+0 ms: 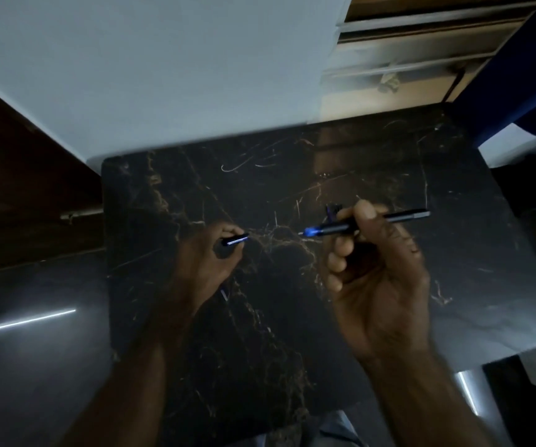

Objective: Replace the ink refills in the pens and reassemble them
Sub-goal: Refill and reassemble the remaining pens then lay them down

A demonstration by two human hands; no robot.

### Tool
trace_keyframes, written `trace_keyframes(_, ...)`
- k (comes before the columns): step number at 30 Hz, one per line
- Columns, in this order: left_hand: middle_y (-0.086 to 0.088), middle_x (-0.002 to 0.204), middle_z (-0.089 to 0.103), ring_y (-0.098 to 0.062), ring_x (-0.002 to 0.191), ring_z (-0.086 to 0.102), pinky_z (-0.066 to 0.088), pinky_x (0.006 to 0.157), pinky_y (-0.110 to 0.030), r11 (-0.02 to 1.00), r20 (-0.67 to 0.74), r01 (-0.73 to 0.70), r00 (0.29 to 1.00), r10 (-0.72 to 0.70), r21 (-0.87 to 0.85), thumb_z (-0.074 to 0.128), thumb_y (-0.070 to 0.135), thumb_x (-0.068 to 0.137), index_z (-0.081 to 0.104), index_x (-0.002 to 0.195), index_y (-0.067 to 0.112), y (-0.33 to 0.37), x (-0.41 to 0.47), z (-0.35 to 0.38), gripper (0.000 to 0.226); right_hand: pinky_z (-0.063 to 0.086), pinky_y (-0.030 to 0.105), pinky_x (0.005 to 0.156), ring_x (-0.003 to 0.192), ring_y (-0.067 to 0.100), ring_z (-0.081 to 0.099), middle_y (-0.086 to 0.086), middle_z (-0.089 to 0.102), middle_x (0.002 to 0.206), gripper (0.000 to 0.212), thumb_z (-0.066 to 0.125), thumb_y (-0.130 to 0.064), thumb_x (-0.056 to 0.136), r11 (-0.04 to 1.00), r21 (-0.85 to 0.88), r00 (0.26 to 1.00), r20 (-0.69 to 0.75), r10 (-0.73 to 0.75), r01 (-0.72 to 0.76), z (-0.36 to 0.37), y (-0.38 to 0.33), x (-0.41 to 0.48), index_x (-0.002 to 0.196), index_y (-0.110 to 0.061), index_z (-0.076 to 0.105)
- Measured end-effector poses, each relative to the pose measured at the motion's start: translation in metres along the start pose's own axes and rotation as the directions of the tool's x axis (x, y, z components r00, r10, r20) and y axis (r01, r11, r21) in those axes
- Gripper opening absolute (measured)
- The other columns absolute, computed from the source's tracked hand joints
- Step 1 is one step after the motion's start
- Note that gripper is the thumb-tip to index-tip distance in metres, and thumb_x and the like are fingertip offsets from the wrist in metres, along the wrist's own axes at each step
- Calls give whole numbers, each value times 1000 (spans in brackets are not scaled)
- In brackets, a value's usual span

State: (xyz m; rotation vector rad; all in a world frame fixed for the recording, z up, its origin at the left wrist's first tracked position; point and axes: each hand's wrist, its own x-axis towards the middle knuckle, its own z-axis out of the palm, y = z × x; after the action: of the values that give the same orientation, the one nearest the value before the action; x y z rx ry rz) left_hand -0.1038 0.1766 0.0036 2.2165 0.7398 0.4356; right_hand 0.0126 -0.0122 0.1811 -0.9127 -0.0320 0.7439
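Dim light here, and both hands are up over a dark marble-patterned desk [373, 285], glossy, veined in pale brown and scratched near its far edge. The right hand [376, 269] is curled tight around a slim dark pen barrel [398, 217], which lies almost level, its blunt end poking out to the right past the thumb and a blue translucent tip section [312, 231] pointing left. The left hand [207, 253] is closed on a short dark pen piece [236, 240], glinting along its side, aimed right toward that blue tip; the two parts are apart, a clear gap of bare desk showing between them. Just behind the right hand's fingers something small and dark [332, 210] sits on the desk, too blurred to identify. A thin pale sliver [224, 293] shows beside the left wrist, unclear as well. Beyond the far edge, a pale wall [163, 75]; upper right, wooden shelves [405, 50] and a blue upright surface [531, 75]. Left of the desk, a dark wooden panel [24, 188] and shiny dark floor [34, 350]. The desk's near half and right side lie open.
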Motion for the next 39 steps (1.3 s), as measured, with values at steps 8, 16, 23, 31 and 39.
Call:
trace_keyframes(8,3,130,73,-25,135,58,39,117,-58,944,73,-98,994,79,314,89,33,86,82,102,19,-44,2,17,22,44,24,40,49,14,56,4,58,61,16,71,-22,84,994,-46,995,-7,96,-96,-20,10,-8,85,-7,66)
trace_keyframes(16,-3,148,66,-30,144,54,27,122,-70,905,20,-82,997,81,417,86,30,91,84,113,19,-50,-5,20,24,44,24,39,48,15,57,5,60,61,10,68,-18,87,993,-35,993,13,117,-116,-18,18,-12,81,-10,71)
trace_keyframes(23,-3,154,59,-28,150,48,18,129,-64,896,49,-50,998,31,440,82,37,94,77,129,18,-49,-12,19,41,45,23,40,49,14,58,4,62,62,10,69,-20,86,993,-47,993,23,112,-110,-21,18,-14,80,-13,73)
trace_keyframes(31,2,147,61,-23,147,49,19,129,-64,901,26,-54,999,48,430,86,37,89,78,122,23,-52,-18,20,37,44,24,40,48,14,58,4,61,61,10,70,-21,84,994,-50,994,25,103,-102,-22,17,-18,81,-11,72)
trace_keyframes(39,-1,132,73,-20,130,66,51,113,-49,996,-58,83,995,-81,17,80,21,97,75,130,13,5,-14,-1,34,46,25,43,54,16,61,6,64,66,11,71,-19,86,997,-47,998,4,58,-58,-23,14,-19,87,-8,71)
